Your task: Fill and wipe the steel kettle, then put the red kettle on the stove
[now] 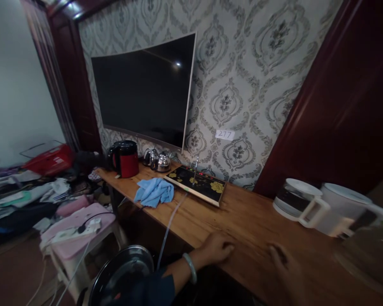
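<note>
My left hand (215,248), with a pale bangle (190,267) on the wrist, rests at the front edge of the wooden table (242,221). Its fingers are loosely curled, and I see nothing in them. To its right, my right hand (285,267) is over the tabletop, somewhat blurred, fingers apart and holding nothing visible. Beyond the hands lies a black tea stove panel (201,185) with gold flowers, a metal spout (195,170) and small lit marks. A crumpled blue cloth (155,192) is left of it. Two shiny kettles (162,162) stand further back.
A red and black electric kettle (127,159) stands at the table's left end. At right are a glass pot with white handle (298,199) and a white jug (341,208). A pink stool (73,229) carries a power strip. Below sits a dark round pot (124,272).
</note>
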Available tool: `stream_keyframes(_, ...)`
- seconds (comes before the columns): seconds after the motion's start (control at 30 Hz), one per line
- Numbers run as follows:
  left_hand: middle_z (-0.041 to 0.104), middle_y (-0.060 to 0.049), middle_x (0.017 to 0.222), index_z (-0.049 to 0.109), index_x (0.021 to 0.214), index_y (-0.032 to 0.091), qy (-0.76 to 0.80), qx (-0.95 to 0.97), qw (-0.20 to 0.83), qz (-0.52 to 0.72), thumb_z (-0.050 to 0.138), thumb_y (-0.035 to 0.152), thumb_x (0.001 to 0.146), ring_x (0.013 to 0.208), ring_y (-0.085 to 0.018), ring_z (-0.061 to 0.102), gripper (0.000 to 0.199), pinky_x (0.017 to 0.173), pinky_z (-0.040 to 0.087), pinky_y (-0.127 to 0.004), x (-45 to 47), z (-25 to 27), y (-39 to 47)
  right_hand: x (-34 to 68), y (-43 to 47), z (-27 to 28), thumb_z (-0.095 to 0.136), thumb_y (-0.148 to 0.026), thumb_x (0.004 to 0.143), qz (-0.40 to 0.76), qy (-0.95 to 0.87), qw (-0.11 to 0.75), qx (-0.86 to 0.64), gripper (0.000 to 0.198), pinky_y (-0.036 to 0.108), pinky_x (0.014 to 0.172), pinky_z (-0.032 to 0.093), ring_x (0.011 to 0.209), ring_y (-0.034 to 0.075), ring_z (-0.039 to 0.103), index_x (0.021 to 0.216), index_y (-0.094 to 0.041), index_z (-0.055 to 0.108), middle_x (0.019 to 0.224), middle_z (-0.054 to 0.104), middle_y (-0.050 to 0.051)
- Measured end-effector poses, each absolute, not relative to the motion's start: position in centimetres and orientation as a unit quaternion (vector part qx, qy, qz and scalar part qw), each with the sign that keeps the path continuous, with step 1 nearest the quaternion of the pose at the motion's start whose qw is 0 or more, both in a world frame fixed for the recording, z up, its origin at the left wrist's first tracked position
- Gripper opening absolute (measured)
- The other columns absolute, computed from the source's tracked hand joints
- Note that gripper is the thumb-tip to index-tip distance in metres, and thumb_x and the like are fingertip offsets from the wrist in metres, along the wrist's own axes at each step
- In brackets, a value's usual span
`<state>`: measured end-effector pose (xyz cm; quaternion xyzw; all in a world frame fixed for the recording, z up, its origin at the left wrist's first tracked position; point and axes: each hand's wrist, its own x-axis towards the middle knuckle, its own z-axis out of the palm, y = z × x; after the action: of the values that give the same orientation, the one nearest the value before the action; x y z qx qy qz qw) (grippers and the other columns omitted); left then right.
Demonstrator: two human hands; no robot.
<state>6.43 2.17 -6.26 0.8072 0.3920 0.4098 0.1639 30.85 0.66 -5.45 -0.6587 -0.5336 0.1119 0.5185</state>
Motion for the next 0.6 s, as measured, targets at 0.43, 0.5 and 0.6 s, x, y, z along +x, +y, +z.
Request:
stream_keyframes(0.43,0.044,-0.020,0.145,0.050,0.133,0.015,0.737,0.567,-0.003,0.367,0.071,0.043,0.074,0.135,-0.040,0.038,0.068,0.111,0.032,-0.056,-19.2,-2.0,12.7,25.1,0.6,-11.1,0.053,-0.065,0.065,0.205,-0.536,0.447,-0.686,0.043,0.046,0.080,0.058,0.087,0.035,0.072,0.071,-0.027,0.072,0.084,0.077,0.011)
stream_keyframes(0.5,0.047,-0.019,0.143,0.050,0.132,0.015,0.735,0.560,0.019,0.383,0.066,0.046,0.078,0.134,-0.037,0.041,0.064,0.110,0.034,-0.054,-21.0,-2.7,14.6,25.9,0.6,-12.2,0.056,-0.063,0.066,0.172,-0.546,0.438,-0.693,0.037,0.047,0.080,0.058,0.091,0.036,0.071,0.072,-0.031,0.073,0.085,0.076,0.010)
stream_keyframes(0.6,0.051,-0.020,0.137,0.051,0.129,0.011,0.710,0.553,0.042,0.434,0.064,0.037,0.081,0.132,-0.032,0.045,0.056,0.111,0.036,-0.047,-23.7,-2.8,18.1,26.5,0.5,-14.0,0.058,-0.061,0.067,0.127,-0.538,0.450,-0.702,0.032,0.051,0.078,0.058,0.100,0.037,0.068,0.081,-0.037,0.075,0.088,0.075,0.008)
